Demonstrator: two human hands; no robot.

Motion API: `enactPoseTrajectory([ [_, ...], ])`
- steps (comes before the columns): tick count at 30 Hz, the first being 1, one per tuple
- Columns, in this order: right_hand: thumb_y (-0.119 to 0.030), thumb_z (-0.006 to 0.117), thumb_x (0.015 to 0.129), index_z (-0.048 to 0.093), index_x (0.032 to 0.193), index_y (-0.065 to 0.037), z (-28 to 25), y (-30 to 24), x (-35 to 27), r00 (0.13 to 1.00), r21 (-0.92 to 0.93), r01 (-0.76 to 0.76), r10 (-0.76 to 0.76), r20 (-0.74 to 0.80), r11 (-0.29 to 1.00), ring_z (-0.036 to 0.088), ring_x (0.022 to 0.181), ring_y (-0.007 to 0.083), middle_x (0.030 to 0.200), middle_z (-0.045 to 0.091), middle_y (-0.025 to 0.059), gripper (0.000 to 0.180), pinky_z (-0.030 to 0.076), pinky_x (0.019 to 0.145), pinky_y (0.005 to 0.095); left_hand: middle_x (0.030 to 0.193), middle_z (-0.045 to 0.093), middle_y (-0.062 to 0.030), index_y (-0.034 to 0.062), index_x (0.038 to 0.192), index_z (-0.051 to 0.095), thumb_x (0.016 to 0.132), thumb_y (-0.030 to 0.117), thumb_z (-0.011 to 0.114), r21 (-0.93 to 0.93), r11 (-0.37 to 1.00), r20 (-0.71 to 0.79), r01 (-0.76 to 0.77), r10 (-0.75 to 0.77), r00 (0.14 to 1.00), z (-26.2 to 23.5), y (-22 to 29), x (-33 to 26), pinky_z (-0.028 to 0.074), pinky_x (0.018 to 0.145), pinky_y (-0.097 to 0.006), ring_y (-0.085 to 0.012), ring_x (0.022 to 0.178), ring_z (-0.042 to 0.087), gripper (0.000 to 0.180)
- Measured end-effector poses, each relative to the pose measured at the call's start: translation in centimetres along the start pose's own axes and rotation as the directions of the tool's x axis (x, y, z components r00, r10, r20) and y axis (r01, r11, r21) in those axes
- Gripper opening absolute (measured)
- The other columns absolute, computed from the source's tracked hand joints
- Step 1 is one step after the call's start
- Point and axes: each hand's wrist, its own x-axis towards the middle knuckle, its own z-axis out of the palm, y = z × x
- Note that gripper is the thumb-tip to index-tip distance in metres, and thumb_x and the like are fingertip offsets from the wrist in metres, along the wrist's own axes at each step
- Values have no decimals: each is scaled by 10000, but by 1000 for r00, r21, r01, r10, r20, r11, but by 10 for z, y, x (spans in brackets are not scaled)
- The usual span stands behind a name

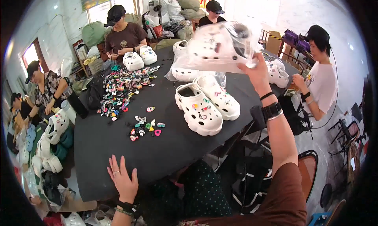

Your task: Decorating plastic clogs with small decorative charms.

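My right hand (258, 72) is raised over the far right of the black table, its fingers closed on one end of a clear plastic bag (243, 43). Through the film shows a white clog (210, 43) with decorations on it. My left hand (123, 179) rests with spread fingers at the table's near edge, holding nothing. Between the hands stands a pair of white clogs, a nearer one (201, 118) and one beside it (220, 98), both with small colourful charms in their holes. A small group of loose charms (143, 128) lies ahead of my left hand.
A big heap of charms (122, 90) covers the table's far left, with another pair of white clogs (134, 61) behind it. A dark bottle (75, 102) stands at the left edge. More clogs (59, 123) are piled beyond. Several people sit around the table.
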Motion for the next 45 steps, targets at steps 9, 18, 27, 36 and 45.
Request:
enactPoseTrajectory([
  [9, -277, 874, 648, 563, 975, -11, 39, 147, 5, 913, -171, -355, 301, -276, 919, 562, 927, 286, 1006, 585, 165, 523, 450, 842, 387, 1444, 412, -203, 5, 1315, 510, 882, 133, 519, 106, 994, 82, -24, 15, 997, 0, 5, 6, 157, 1148, -572, -406, 1414, 254, 452],
  [18, -501, 748, 778, 47, 1537, -169, 61, 139, -8, 328, -490, -601, 754, 569, 631, 478, 1262, 349, 1436, 390, 262, 1086, 388, 1046, 425, 1337, 526, -171, 11, 1170, 624, 849, 114, 538, 99, 994, 49, -56, 51, 997, 1, 8, 2, 239, 1114, -557, -400, 1342, 373, 348],
  [27, -231, 653, 854, 595, 1138, 3, 32, 134, -18, 885, -483, 126, 122, 449, 867, 590, 1095, 331, 1120, 639, 190, 372, 449, 953, 409, 1243, 594, -122, 98, 1135, 650, 815, 164, 581, 65, 989, -112, -133, 140, 984, 17, 3, 19, 361, 1026, -504, -347, 1232, 491, 333],
  [36, 66, 577, 806, 589, 1057, -21, 124, -173, -175, 661, 151, 471, -461, 592, 869, 427, 1311, 369, 1397, 465, 192, 266, 311, 1105, 438, 1187, 624, -100, 97, 1115, 639, 831, 77, 633, -385, 899, -369, -209, 57, 928, 6, -30, -18, 369, 1051, -475, -302, 1216, 522, 285],
  [45, 99, 603, 728, 589, 935, -46, 126, -226, -279, 535, 500, 264, -557, 635, 825, 454, 1255, 414, 1314, 518, 166, 253, 361, 1048, 497, 864, 625, -172, 28, 965, 585, 880, 113, 579, -552, 545, -220, 631, -825, 521, -59, -147, -228, 486, 704, -392, -334, 790, 610, 120],
])
